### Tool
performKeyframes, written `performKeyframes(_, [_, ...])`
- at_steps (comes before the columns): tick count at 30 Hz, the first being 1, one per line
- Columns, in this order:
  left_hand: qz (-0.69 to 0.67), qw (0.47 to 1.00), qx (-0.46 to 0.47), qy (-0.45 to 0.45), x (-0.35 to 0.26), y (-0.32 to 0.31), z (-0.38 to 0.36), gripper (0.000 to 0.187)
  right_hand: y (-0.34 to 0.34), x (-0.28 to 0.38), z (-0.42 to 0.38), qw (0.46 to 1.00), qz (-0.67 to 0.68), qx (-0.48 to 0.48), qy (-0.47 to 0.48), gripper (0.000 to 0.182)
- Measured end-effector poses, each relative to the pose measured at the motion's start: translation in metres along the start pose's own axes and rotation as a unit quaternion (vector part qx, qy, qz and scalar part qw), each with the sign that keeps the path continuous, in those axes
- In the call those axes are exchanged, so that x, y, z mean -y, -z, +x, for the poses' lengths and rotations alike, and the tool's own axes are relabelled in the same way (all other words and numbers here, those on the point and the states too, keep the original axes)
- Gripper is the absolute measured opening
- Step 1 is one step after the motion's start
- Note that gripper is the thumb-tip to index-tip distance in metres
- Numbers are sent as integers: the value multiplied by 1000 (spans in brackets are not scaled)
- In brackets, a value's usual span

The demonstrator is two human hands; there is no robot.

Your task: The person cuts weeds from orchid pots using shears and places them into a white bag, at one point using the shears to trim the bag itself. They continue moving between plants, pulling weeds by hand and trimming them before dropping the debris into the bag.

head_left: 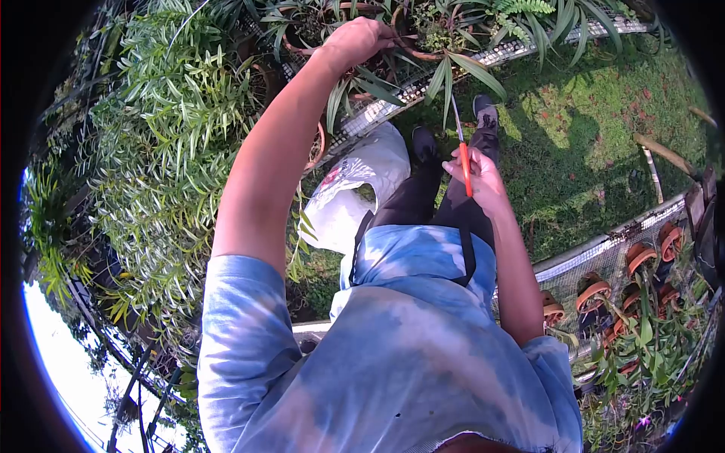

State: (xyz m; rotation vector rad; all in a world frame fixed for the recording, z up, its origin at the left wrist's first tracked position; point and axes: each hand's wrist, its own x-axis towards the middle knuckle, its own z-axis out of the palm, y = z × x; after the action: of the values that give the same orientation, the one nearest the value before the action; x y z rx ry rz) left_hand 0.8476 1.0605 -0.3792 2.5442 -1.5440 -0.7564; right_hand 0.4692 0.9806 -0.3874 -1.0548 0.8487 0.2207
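At the top, my left hand (359,41) reaches over a row of potted plants. Its fingers are closed at a potted plant's base, beside the rim of a brown pot (421,55); what they pinch is too small to make out. Lower and to the right, my right hand (481,175) grips an orange-handled tool (465,170). Its slim metal blade points up towards the long green leaves (474,69) that hang over the bench edge. Blade and leaf tips overlap in view; I cannot tell whether they touch.
A white plastic bag (355,189) hangs or stands left of my legs. Dense leafy plants (166,151) fill the left side. The mesh bench edge (377,113) runs diagonally above my feet. Grass (581,143) lies to the right, with clay pots (593,293) on another mesh bench at lower right.
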Motion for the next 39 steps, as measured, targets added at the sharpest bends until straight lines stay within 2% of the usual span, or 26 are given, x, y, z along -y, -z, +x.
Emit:
performKeyframes(3, [-60,998,-36,11,7,9,-11,32,1,-4,1,1000,12,2,4,32])
performKeyframes(6, [-104,994,-24,16,15,16,-13,29,4,-13,6,1000,8,4,25,33])
performKeyframes(10, [-219,971,-24,99,-16,53,-28,24,6,-17,8,1000,7,9,29,34])
performKeyframes(11, [-263,958,-55,104,-9,44,-25,24,7,-17,8,1000,3,12,28,33])
performKeyframes(14, [-237,965,-53,98,-13,54,-23,25,9,-16,10,999,-4,19,36,30])
performKeyframes(20, [-435,881,-158,101,-37,62,-35,25,12,-14,14,996,35,32,76,26])
performKeyframes(21, [-480,860,-126,118,-40,64,-37,22,12,-14,15,995,54,36,80,26])
performKeyframes(23, [-358,923,-131,47,-21,33,-30,23,12,-14,16,994,63,39,80,26])
performKeyframes(25, [-262,958,-117,-8,-22,20,-31,30,13,-13,18,996,43,36,75,26])
performKeyframes(27, [-152,984,-85,31,-27,10,-27,34,11,-13,20,995,42,38,80,26])
performKeyframes(31, [-13,996,-52,75,-48,2,-19,46,6,-7,20,997,3,38,63,26])
performKeyframes(34, [96,993,-40,47,-52,-8,-19,46,3,-9,22,995,28,52,86,28])
performKeyframes(37, [82,992,-49,78,-52,-12,-10,38,1,-10,22,995,44,53,70,27])
performKeyframes(39, [64,993,-58,75,-53,-11,-9,34,2,-5,19,997,4,47,57,27])
